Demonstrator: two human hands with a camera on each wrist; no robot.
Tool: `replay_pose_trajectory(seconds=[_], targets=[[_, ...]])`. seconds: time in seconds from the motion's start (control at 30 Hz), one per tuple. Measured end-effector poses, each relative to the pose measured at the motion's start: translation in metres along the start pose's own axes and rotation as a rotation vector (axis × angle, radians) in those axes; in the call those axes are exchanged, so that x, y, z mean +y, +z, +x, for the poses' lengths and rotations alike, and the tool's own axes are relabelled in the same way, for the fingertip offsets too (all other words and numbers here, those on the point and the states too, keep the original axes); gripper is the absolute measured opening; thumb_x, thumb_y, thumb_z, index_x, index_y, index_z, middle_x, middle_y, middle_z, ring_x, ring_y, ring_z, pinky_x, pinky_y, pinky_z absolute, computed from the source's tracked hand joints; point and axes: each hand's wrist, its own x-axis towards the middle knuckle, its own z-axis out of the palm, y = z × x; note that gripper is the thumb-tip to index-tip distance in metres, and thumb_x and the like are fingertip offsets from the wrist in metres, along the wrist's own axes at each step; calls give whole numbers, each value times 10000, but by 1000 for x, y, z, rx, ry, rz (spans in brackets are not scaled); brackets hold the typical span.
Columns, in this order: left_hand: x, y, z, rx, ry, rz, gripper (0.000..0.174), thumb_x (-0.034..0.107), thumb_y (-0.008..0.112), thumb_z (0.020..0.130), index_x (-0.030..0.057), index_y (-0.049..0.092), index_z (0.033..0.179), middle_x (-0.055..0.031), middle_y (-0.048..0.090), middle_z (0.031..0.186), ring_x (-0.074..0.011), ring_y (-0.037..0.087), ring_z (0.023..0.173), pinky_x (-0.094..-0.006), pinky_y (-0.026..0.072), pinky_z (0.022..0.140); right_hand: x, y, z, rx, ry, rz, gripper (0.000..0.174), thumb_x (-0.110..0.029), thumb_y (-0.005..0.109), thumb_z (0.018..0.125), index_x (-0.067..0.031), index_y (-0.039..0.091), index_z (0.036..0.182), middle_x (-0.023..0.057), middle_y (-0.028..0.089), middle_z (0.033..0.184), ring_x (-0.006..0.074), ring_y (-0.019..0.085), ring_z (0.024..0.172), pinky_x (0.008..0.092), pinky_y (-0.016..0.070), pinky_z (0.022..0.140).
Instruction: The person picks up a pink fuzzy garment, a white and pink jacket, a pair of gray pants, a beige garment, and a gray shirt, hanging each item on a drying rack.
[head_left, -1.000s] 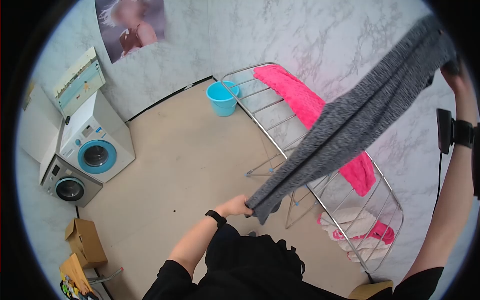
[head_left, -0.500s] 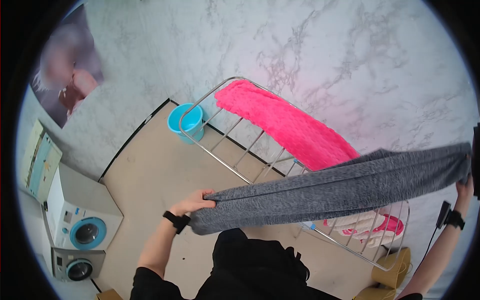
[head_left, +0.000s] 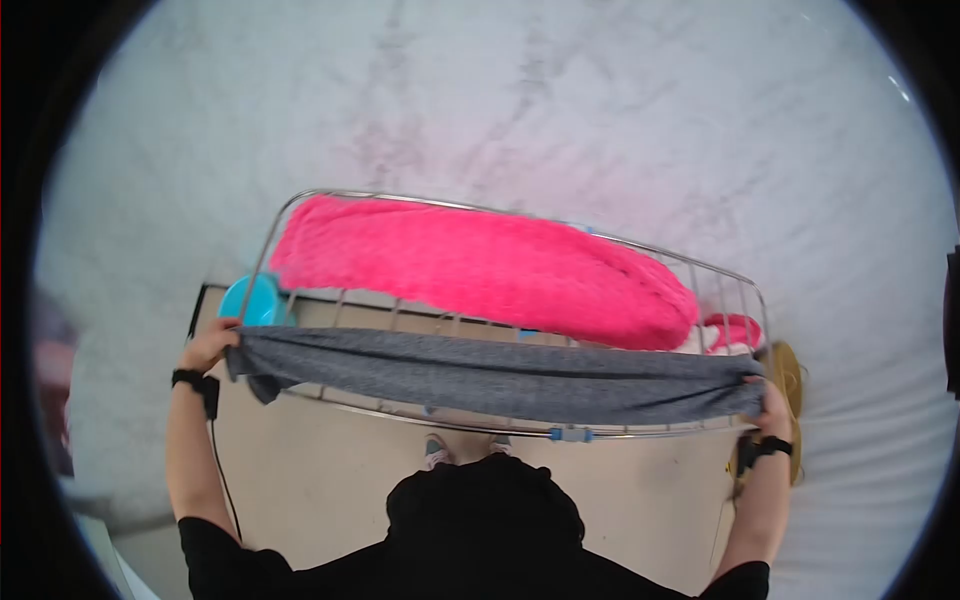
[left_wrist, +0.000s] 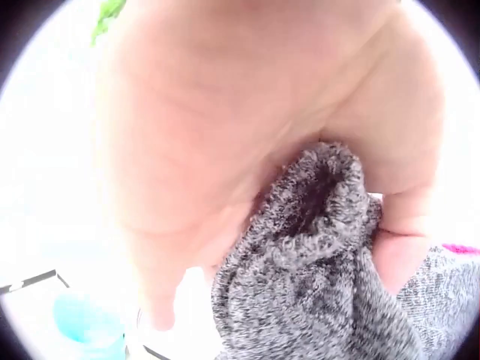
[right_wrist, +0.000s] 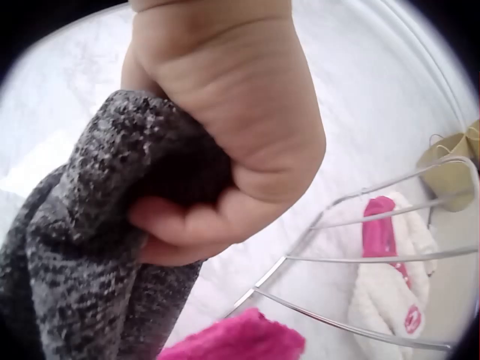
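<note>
A long strip of folded grey knit fabric [head_left: 500,375], a garment by its look, is stretched between both hands over the near half of a metal drying rack [head_left: 400,405]. My left hand [head_left: 208,345] grips its left end; in the left wrist view the fabric [left_wrist: 300,277] bunches between thumb and fingers. At the other end my right hand [head_left: 770,402] holds it, and in the right wrist view the fingers [right_wrist: 202,225] curl into the dark grey folds. A fluffy bright pink cloth [head_left: 470,255] lies over the rack's far half, just behind the grey piece.
A light blue bucket [head_left: 255,300] stands on the floor at the rack's left end. White and pink fabric [right_wrist: 397,277] lies below the rack's right end. Yellowish baskets [right_wrist: 446,169] stand on the right by the marbled wall [head_left: 500,100].
The grey fabric has swung from a steep diagonal to nearly level over the rack, with the right hand lowered. The view has turned right to face the rack, leaving the washing machines out of sight.
</note>
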Motion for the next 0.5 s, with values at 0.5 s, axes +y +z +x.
replay_pose_trajectory(seconds=[0.5], targets=[[-12, -11, 77, 379, 182, 215, 351, -48, 570, 732, -18, 571, 1082, -97, 647, 867, -190, 628, 767, -302, 501, 710, 54, 40, 4, -12, 51, 10, 294, -8, 668, 768, -20, 551, 1037, 98, 626, 846, 246, 646, 706, 381, 563, 650]])
